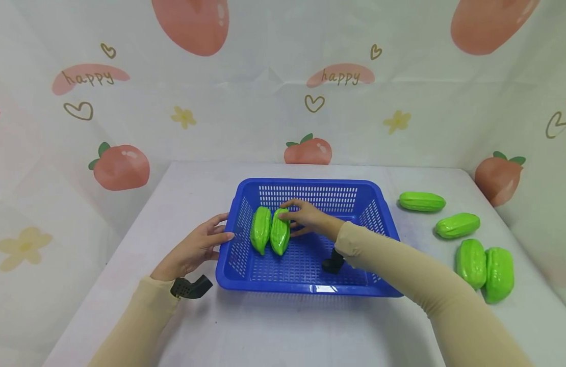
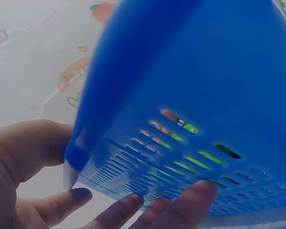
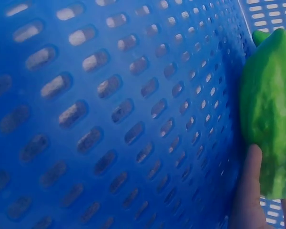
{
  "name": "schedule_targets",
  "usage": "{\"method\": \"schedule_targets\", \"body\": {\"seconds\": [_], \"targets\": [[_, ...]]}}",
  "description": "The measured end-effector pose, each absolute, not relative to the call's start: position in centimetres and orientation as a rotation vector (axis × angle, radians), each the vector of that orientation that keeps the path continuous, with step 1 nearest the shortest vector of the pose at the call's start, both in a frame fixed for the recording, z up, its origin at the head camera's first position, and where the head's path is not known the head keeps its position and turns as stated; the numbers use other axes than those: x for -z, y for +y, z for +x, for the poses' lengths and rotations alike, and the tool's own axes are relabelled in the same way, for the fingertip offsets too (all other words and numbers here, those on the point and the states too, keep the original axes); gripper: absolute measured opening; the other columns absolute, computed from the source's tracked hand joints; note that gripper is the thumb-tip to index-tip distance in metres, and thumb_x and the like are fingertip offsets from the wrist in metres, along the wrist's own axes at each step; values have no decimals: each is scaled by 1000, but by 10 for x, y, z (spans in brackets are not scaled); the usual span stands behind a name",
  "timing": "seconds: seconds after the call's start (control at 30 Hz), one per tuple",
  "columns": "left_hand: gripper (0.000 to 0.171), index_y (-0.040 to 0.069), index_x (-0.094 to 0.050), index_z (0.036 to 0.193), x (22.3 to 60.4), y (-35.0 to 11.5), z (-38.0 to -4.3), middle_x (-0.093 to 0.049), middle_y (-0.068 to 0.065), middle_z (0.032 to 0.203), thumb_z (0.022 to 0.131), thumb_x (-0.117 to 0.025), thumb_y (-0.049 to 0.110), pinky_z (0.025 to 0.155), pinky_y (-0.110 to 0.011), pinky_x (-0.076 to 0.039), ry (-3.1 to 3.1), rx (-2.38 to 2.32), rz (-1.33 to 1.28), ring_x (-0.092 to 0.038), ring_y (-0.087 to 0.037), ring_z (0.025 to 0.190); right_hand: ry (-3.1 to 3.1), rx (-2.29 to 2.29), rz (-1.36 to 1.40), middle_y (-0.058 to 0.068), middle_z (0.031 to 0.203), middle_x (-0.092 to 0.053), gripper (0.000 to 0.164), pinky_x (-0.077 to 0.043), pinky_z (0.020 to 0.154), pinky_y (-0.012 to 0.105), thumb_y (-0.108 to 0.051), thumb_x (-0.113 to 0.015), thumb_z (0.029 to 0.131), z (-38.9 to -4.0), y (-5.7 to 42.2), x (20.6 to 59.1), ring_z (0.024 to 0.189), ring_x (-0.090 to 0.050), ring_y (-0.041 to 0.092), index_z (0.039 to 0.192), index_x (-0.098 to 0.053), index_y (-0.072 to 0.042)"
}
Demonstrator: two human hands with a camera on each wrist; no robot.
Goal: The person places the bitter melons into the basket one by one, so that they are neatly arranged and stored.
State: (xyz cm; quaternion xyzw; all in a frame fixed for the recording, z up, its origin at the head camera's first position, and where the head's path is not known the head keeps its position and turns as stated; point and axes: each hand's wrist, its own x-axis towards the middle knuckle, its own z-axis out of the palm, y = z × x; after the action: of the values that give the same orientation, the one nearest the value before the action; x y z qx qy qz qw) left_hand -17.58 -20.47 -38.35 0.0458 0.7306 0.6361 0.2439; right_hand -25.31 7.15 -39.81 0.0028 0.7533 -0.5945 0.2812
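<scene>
A blue plastic basket (image 1: 310,289) with slotted walls stands on the table. My left hand (image 1: 198,247) holds its left side, thumb at the rim; in the left wrist view the fingers (image 2: 117,212) lie against the outer wall. Inside the basket, two bright green ridged gourds lie side by side on the left. My right hand (image 1: 308,216) reaches in from the right and grips the right-hand gourd (image 1: 280,233) near its far end. The other gourd (image 1: 261,229) lies just left of it. In the right wrist view, a fingertip touches the green gourd (image 3: 271,109).
On the table to the right of the basket lie several more green gourds: one at the back (image 1: 421,202), another nearer (image 1: 457,226), and a touching pair (image 1: 471,263) in front. A white cloth with peach prints (image 1: 122,167) hangs behind the table (image 1: 205,178).
</scene>
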Motion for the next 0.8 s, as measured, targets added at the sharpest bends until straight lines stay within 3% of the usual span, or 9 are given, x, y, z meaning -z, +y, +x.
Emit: {"method": "schedule_targets", "body": {"seconds": [0.17,0.3,0.57,0.8], "targets": [[74,15,-16,155,384,-204,-176,-41,-25,146,96,-60,24,90,-49,-54,2005,-1732,113,-63,-30,112,1973,1607,8,19,124,-57,58,-57,85,45,-6,-70,87,-251,70,396,106,-62,30,140,-47,-10],[74,16,-16,155,384,-204,-176,-41,-23,147,96,-61,24,91,-49,-54,2010,-1730,89,-61,-31,114,1967,1604,-2,20,128,-56,59,-56,88,46,-5,-70,87,-251,70,396,116,-60,34,141,-46,-10],[75,15,-16,155,385,-203,-175,-41,-24,146,96,-61,24,91,-49,-54,2020,-1724,99,-61,-30,114,1985,1599,6,12,109,-60,56,-58,83,44,-5,-70,87,-252,70,398,98,-62,25,138,-50,-11],[77,15,-15,155,384,-204,-174,-40,-25,147,95,-62,27,91,-49,-54,2029,-1717,117,-61,-30,115,1992,1594,-9,13,114,-59,54,-58,81,43,-7,-70,87,-253,70,402,105,-62,27,138,-51,-12]]}}
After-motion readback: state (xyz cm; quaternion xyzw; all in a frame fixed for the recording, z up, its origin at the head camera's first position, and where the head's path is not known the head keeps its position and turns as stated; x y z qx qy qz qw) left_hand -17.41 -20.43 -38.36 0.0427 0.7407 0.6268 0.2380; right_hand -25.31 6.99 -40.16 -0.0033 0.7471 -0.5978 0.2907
